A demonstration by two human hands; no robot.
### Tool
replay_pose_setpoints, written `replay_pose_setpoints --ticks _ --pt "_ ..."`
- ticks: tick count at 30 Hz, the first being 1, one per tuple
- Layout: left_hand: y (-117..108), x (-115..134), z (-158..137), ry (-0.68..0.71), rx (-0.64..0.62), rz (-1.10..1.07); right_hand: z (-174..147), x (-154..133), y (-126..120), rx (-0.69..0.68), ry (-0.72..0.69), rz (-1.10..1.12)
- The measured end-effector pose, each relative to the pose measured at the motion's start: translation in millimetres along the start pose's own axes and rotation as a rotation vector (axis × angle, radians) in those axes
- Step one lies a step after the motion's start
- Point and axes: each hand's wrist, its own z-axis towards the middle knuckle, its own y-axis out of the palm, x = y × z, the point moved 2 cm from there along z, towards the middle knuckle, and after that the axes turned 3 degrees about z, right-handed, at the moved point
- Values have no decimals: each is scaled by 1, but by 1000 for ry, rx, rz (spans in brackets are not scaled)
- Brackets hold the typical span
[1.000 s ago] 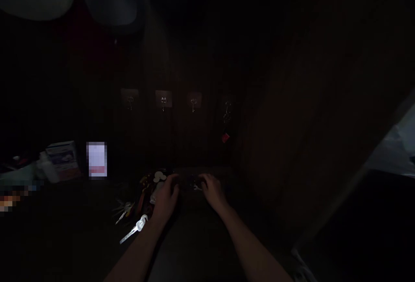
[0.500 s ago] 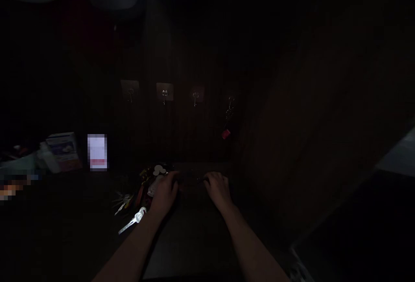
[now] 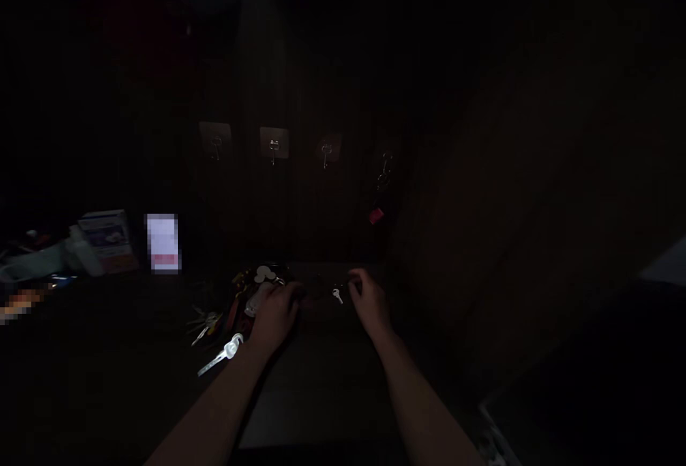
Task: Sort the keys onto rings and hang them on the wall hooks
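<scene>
The light is very dim. My left hand (image 3: 277, 314) rests at the right edge of a heap of keys and keyrings (image 3: 236, 309), its fingers curled inward; whatever lies inside them is too dark to make out. A large bright key (image 3: 222, 354) sticks out of the heap below my left wrist. A small silver key (image 3: 337, 296) shows on the dark surface between my hands. Just right of it is my right hand (image 3: 369, 301), apart from the key, with bent fingers and a gap between thumb and forefinger.
Several hooks on clear pads (image 3: 274, 144) line the back panel. From the rightmost hangs a keyring with a red tag (image 3: 376, 216). At left stand a small box (image 3: 108, 241), a white bottle (image 3: 86, 251) and a lit, blurred-out rectangle (image 3: 163, 243).
My right hand has drawn back to the right, and the small silver key now shows beside it. My left hand stays almost in place. The view has tilted slightly downward.
</scene>
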Motion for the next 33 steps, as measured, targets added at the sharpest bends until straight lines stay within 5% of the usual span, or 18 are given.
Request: replay_pose_setpoints --ticks 6,11,14,20,25,33 --pt "-2 3 0 23 0 17 3 -7 2 138 133 545" --pt "-3 6 0 -1 37 -108 -1 -24 3 47 250 778" --pt "-5 12 2 -19 39 -358 -3 -33 5 -43 298 841" --pt "-3 25 3 -165 -239 -1007 -6 -48 11 -102 262 955" --pt "4 29 -2 -347 -498 -1408 -5 -46 10 13 234 936" --pt "-2 30 -4 -430 -704 -1625 1 -27 16 83 271 920"
